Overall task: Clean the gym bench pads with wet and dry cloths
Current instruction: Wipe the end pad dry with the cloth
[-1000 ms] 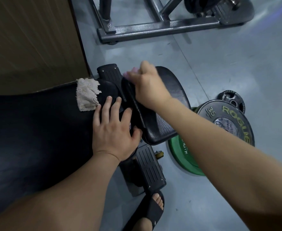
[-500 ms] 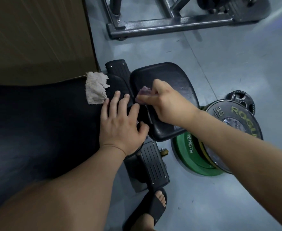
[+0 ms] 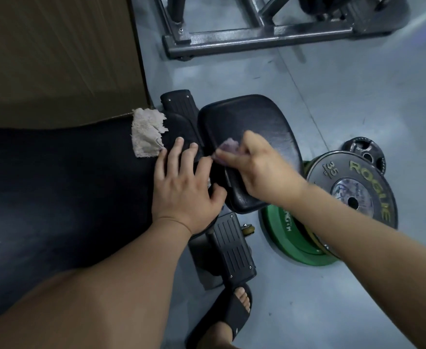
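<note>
A long black bench pad fills the left of the view, and a smaller black seat pad sits to its right. My left hand lies flat with straight fingers on the end of the long pad by the gap. My right hand grips a small purplish cloth and holds it at the seat pad's left edge. A frayed white cloth lies on the far corner of the long pad, just past my left fingertips.
Black and green weight plates lean on the grey floor right of the seat pad. A steel rack base crosses the top. The bench's black foot plates and my sandalled foot are below. A brown wooden panel stands at upper left.
My right hand has drawn the purplish cloth from the far end of the gap back toward me along the seat pad's left edge. The left hand stays flat in place.
</note>
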Demonstrator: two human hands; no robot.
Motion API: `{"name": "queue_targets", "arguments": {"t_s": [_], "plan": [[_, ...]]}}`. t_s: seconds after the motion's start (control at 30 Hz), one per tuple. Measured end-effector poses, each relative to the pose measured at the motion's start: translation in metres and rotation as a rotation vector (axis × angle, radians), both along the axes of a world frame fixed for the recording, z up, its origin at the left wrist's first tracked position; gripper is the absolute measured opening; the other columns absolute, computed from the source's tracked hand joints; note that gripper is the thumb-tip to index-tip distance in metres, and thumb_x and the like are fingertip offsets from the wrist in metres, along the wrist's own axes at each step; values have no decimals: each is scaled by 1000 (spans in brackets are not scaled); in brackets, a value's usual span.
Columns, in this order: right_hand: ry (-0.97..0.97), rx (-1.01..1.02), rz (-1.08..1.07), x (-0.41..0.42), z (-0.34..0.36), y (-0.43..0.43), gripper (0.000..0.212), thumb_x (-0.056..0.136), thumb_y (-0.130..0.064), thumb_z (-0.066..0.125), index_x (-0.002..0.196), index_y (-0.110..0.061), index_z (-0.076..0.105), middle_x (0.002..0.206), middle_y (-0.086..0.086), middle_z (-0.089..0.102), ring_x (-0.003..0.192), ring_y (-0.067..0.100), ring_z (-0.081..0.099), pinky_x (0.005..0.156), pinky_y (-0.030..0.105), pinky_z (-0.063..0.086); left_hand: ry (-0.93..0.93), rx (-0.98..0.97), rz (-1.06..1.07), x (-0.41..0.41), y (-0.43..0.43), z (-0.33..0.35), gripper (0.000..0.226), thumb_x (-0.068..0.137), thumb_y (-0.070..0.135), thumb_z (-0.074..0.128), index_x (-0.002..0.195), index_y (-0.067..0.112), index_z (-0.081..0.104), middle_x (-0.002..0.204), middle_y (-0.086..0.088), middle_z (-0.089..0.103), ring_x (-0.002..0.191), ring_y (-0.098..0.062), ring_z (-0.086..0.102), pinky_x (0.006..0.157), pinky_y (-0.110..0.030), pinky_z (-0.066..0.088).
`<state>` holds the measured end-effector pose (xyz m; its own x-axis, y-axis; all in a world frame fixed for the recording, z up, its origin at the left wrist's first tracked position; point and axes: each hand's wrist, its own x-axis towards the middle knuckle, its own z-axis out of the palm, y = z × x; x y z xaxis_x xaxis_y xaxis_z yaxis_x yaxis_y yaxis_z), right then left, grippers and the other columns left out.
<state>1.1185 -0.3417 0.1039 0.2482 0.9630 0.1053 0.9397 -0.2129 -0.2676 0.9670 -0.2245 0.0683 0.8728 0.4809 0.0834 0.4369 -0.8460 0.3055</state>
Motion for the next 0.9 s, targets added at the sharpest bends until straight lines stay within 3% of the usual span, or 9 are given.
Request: {"name": "queue_targets", "arguments": {"t_s": [0.07, 0.17, 0.4, 0.53, 0.67, 0.77, 0.83, 0.9], "plan": [[23, -16, 25, -6, 1, -18, 41, 107, -23, 38, 137, -18, 65, 91, 10, 42, 83, 32, 49, 67, 47, 52, -5, -8, 1, 0, 0, 0, 50, 80, 46, 55, 124, 22, 63, 147, -9, 51, 151, -32, 27, 123, -52, 16], [-35, 31, 30, -1, -1, -6, 36, 103, -15, 47, 133, -18, 68, 90, 10, 43, 82, 32, 50, 69, 46, 52, -6, -5, 0, 0, 1, 1, 48, 80, 45, 56, 120, 20, 63, 147, -10, 51, 151, -32, 27, 123, -52, 16], [-89, 206, -273, 30, -17, 65, 27, 105, -29, 53, 120, -20, 74, 90, 1, 34, 86, 29, 52, 69, 45, 55, -14, 3, -12, -1, 0, 0, 44, 82, 46, 54, 116, 20, 62, 147, -9, 51, 151, -32, 26, 123, -52, 16], [-75, 186, -210, -6, -14, 16, 31, 104, -17, 54, 130, -14, 70, 90, 5, 37, 80, 29, 48, 74, 36, 49, -21, 6, -13, -1, 0, -3, 44, 81, 45, 56, 116, 19, 63, 146, -10, 51, 151, -33, 27, 122, -53, 18], [-131, 143, -184, -1, -11, 2, 31, 98, -10, 64, 129, -11, 70, 86, 12, 44, 78, 29, 49, 69, 31, 42, -26, 7, -10, -1, 0, -2, 43, 81, 45, 56, 116, 19, 63, 146, -11, 52, 150, -33, 28, 122, -53, 19], [-183, 179, -349, 32, -13, 33, 23, 99, -15, 62, 118, -12, 74, 88, 13, 48, 82, 34, 55, 68, 37, 51, -12, 5, -12, -1, 0, -1, 44, 83, 46, 54, 118, 21, 61, 147, -11, 50, 151, -33, 27, 122, -53, 18], [-185, 182, -487, 41, -14, 51, 17, 95, -11, 62, 107, -10, 75, 88, 12, 47, 83, 36, 56, 67, 35, 49, -5, 8, -13, -1, -1, -1, 44, 83, 46, 54, 119, 21, 61, 147, -11, 49, 151, -33, 26, 122, -54, 17], [-167, 192, -535, 25, -14, 60, 26, 88, -2, 62, 111, -9, 73, 92, 12, 51, 85, 35, 55, 68, 32, 45, -6, 12, -14, -1, 0, -2, 44, 83, 46, 55, 119, 21, 60, 148, -11, 49, 151, -33, 26, 122, -54, 18]]}}
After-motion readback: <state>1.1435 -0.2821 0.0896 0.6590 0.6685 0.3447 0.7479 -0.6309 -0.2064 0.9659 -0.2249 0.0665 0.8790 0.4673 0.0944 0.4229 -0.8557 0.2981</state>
